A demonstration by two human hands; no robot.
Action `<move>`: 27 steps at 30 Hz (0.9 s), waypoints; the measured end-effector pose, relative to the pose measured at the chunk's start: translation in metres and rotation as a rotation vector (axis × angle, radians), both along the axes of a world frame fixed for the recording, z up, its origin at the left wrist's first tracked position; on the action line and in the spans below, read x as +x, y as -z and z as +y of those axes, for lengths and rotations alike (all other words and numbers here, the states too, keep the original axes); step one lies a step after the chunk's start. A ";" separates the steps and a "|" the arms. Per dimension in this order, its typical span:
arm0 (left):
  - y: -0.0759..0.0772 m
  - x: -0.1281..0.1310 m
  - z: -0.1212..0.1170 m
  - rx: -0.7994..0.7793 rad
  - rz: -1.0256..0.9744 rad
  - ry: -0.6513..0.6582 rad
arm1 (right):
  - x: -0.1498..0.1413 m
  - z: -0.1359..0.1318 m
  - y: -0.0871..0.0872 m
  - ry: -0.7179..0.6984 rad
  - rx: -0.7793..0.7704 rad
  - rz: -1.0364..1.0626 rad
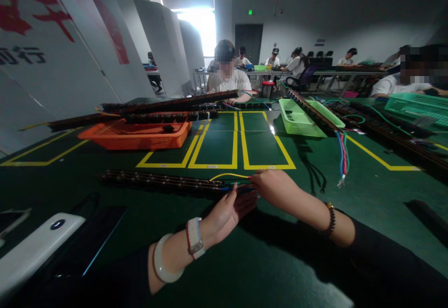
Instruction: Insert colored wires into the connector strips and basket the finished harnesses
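Observation:
A long black strip [157, 180] with metal contacts along its top lies across the green table in front of me. From its right end come a yellow wire [229, 175], plus green and blue wires that my hands partly cover. My right hand [273, 187] is closed in a pinch around the wire ends; its fingertips hide most of them. Just below the wires, my left hand [231, 212] is turned palm inward with its fingers stretched out and thumb raised. The blue wire passes by its thumb; whether the fingers press on it is hard to see.
Beyond the strip stand an orange basket [140, 140] and a light green basket [301, 123], with more black strips lying over them. Yellow tape frames [239, 144] mark the table. A white device [38, 247] lies at left. A person [229, 81] sits opposite.

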State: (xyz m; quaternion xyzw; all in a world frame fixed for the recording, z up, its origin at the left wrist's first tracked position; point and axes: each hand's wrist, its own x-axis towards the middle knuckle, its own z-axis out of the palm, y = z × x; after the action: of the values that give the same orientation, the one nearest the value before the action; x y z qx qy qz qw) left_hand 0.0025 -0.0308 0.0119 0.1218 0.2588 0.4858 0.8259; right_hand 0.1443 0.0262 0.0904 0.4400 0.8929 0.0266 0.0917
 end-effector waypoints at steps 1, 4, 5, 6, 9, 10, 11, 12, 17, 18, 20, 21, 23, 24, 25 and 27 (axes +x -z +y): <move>0.001 0.000 0.000 0.009 -0.008 -0.006 | 0.000 0.000 0.000 0.003 -0.004 0.007; 0.004 0.000 0.000 0.024 -0.033 0.002 | -0.001 0.000 0.000 0.000 0.013 0.020; 0.004 -0.001 0.001 0.023 -0.033 0.007 | -0.001 -0.001 0.000 -0.019 0.031 0.014; 0.003 -0.001 0.001 0.018 -0.030 0.009 | -0.002 -0.002 0.000 -0.042 0.049 0.006; 0.000 -0.002 0.001 0.012 -0.020 0.022 | -0.004 -0.005 -0.002 -0.068 0.077 -0.004; -0.001 -0.002 0.000 0.010 -0.016 0.023 | -0.004 -0.006 -0.002 -0.051 0.077 -0.004; -0.002 -0.002 0.000 0.008 -0.012 0.021 | -0.005 -0.007 -0.002 -0.029 0.074 -0.005; -0.003 -0.002 0.000 0.006 -0.006 0.017 | -0.005 -0.007 -0.002 -0.012 0.067 -0.009; -0.005 0.000 -0.001 0.007 0.022 0.018 | -0.004 -0.007 0.003 -0.002 0.045 -0.021; -0.005 0.000 -0.002 0.010 0.033 0.017 | -0.004 -0.007 0.003 -0.004 0.052 -0.016; -0.004 0.001 -0.002 0.012 0.053 0.004 | -0.004 -0.007 0.001 -0.012 0.070 0.007; -0.004 0.002 -0.002 0.014 0.059 -0.002 | -0.003 -0.006 -0.001 -0.016 0.077 0.025; -0.002 0.002 -0.002 0.024 0.062 0.007 | -0.003 -0.006 -0.004 -0.023 0.091 0.056; -0.001 0.002 -0.002 0.035 0.060 0.019 | -0.003 -0.005 -0.004 -0.025 0.099 0.063; 0.000 0.002 -0.002 0.050 0.055 0.036 | -0.003 -0.005 -0.004 -0.026 0.108 0.064; 0.002 0.002 -0.001 0.075 0.040 0.050 | -0.002 -0.003 -0.002 -0.033 0.137 0.055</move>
State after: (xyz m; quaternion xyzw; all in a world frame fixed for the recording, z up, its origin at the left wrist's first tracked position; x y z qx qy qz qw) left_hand 0.0043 -0.0322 0.0101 0.1688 0.2539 0.4718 0.8273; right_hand 0.1422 0.0236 0.0929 0.4310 0.8983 0.0771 0.0363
